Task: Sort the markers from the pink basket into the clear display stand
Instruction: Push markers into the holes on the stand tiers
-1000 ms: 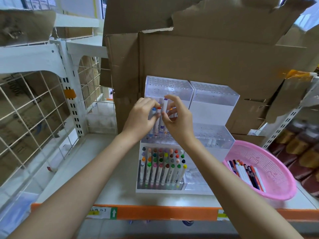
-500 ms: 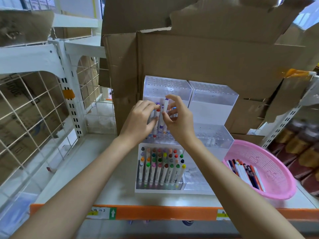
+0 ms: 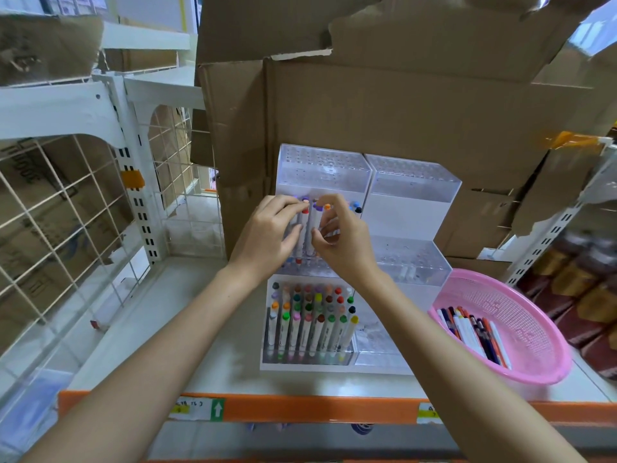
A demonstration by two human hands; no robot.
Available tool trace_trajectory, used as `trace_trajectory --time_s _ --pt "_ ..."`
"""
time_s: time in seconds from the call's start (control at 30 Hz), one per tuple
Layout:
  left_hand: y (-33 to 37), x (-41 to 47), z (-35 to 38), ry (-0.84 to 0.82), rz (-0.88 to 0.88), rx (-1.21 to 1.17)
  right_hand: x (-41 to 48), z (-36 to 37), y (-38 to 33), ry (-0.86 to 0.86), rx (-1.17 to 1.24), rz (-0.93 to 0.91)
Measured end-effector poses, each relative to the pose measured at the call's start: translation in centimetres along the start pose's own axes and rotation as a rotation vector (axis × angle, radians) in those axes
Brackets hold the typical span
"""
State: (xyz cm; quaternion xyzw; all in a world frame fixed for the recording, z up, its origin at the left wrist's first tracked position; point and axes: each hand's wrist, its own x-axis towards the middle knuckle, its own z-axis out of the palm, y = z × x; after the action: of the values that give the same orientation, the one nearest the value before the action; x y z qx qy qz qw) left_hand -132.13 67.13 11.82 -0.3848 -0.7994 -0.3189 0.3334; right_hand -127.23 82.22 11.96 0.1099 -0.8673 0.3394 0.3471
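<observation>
Shelving of white wire grid point(image 3: 66, 212) stood at the left, with torn cardboard boxes point(image 3: 400, 111) behind. The left hand point(image 3: 267, 235) curled its fingers round upright markers point(image 3: 304, 228) in the middle tier of the clear display stand point(image 3: 414, 182). The right hand point(image 3: 347, 248) pinched a neighbouring barrel, though which cap was its own stayed unclear. Both hands hid that tier's holes. Rightward, the pink basket point(image 3: 541, 355) held loose markers point(image 3: 474, 332).

Shelf point(image 3: 217, 345), white with orange front lip, carried the clear display stand point(image 3: 410, 208). Just right of the stand sat the pink basket point(image 3: 534, 372); directly behind the stand stood a cardboard box point(image 3: 400, 111).
</observation>
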Motion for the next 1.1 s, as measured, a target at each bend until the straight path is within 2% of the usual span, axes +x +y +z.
trace_trajectory --time_s 0.43,0.67,0.9,1.1 --pt "0.2 -0.3 -0.2 -0.016 0.002 0.016 0.0 -0.2 0.3 -0.032 -0.071 -0.02" --pt "0.1 -0.6 -0.3 -0.055 0.047 0.169 0.6 -0.3 0.0 0.165 -0.492 -0.225" --pt "0.4 -0.6 -0.5 -0.194 -0.02 0.271 -0.1 0.5 0.8 -0.064 -0.663 -0.072" --pt "0.7 -0.6 -0.4 -0.206 -0.048 0.294 -0.6 0.5 0.7 -0.105 -0.643 -0.028"
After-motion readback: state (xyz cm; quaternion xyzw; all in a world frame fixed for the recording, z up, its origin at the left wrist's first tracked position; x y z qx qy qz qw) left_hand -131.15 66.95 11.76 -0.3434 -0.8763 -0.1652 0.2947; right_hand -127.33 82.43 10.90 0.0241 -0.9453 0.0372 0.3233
